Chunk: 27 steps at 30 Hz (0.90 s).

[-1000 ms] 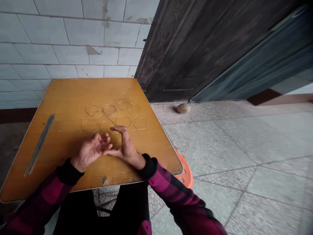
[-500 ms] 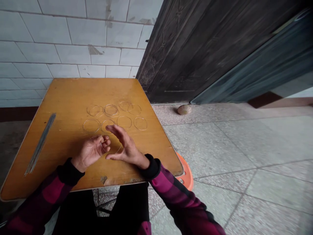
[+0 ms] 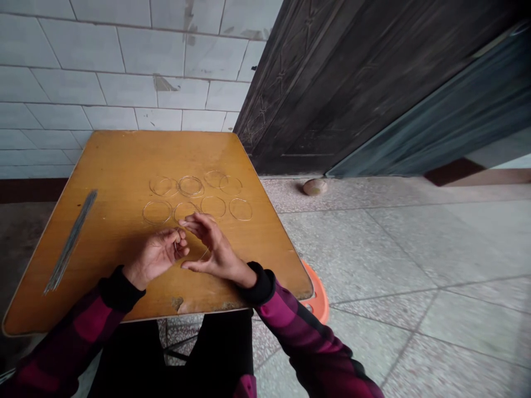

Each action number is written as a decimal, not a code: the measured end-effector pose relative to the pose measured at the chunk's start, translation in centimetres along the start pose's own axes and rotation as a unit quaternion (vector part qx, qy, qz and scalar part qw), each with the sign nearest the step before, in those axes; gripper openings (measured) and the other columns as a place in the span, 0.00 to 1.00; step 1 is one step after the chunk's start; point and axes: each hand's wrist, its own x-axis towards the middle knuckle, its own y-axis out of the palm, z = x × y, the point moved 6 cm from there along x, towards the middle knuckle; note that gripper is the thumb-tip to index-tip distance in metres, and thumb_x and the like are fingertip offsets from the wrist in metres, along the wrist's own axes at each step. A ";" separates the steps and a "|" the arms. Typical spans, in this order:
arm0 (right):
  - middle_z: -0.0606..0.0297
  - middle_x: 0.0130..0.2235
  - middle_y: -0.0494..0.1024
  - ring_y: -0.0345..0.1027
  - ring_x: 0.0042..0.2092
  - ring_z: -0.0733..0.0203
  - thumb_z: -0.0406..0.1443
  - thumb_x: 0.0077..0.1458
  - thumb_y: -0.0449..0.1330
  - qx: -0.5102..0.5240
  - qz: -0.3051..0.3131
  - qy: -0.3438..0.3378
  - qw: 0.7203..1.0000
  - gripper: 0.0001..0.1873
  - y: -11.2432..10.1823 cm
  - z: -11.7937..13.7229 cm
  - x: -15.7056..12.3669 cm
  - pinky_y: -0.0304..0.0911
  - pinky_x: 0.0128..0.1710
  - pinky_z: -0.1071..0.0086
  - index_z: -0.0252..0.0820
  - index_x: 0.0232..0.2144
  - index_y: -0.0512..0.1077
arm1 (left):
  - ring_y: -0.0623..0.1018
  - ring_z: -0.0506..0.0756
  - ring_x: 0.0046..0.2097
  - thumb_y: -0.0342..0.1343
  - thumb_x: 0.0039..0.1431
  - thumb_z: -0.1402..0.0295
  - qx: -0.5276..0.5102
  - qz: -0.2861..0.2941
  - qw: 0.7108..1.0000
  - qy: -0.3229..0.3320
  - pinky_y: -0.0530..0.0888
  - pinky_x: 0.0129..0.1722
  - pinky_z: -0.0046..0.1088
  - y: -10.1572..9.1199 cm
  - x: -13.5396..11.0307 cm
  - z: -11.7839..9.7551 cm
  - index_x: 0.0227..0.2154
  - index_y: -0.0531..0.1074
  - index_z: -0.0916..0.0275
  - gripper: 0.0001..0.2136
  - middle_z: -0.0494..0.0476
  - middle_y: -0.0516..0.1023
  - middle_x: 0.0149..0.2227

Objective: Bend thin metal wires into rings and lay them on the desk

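My left hand (image 3: 161, 253) is closed, thumb and fingertips pinching a thin bent metal wire (image 3: 204, 254). Facing it, my right hand (image 3: 213, 250) is curved in a wide C, with thumb and fingers apart. Part of the wire shows in the gap by the right palm; whether it presses against that hand I cannot tell. Just beyond the hands, several thin wire rings (image 3: 251, 209) lie on the wooden table (image 3: 124, 157) in two rough rows, some overlapping. My right fingers partly cover the nearest one.
A bundle of straight grey wires (image 3: 71, 241) lies along the table's left side. An orange plastic stool (image 3: 318, 298) sticks out under the right edge. White wall tiles (image 3: 112, 83) and a dark carved door (image 3: 298, 110) stand behind. A roundish object (image 3: 315, 187) rests on the floor.
The view has shifted slightly. My left fingers have moved a little on the wire, and the right fingers are bent a touch more. The rings and the wire bundle stay where they were.
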 end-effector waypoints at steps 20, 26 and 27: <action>0.51 0.61 0.55 0.59 0.63 0.45 0.46 0.49 0.69 -0.041 -0.011 -0.019 0.999 0.52 -0.5 0.1 -0.1 0.60 0.62 0.48 0.54 0.65 0.41 | 0.78 0.52 0.33 0.65 0.51 0.73 0.030 -0.003 0.999 -0.026 0.77 0.37 0.30 0.1 -0.1 -0.1 0.25 0.75 0.67 0.04 0.56 0.78 0.30; 0.50 0.63 0.55 0.58 0.63 0.44 0.45 0.46 0.71 -0.054 -0.013 -0.015 0.998 0.56 -0.8 -0.1 -0.1 0.59 0.62 0.47 0.54 0.66 0.39 | 0.78 0.54 0.34 0.64 0.54 0.67 0.024 -0.011 0.999 -0.044 0.77 0.36 0.31 -0.3 0.0 -0.3 0.29 0.74 0.67 0.08 0.58 0.79 0.34; 0.51 0.63 0.54 0.58 0.63 0.44 0.45 0.45 0.71 -0.054 -0.014 -0.014 0.998 0.56 -0.8 -0.1 -0.1 0.59 0.62 0.47 0.55 0.66 0.39 | 0.78 0.54 0.35 0.63 0.55 0.66 0.024 -0.013 0.999 -0.044 0.77 0.36 0.31 -0.3 0.0 -0.4 0.29 0.73 0.67 0.08 0.59 0.79 0.35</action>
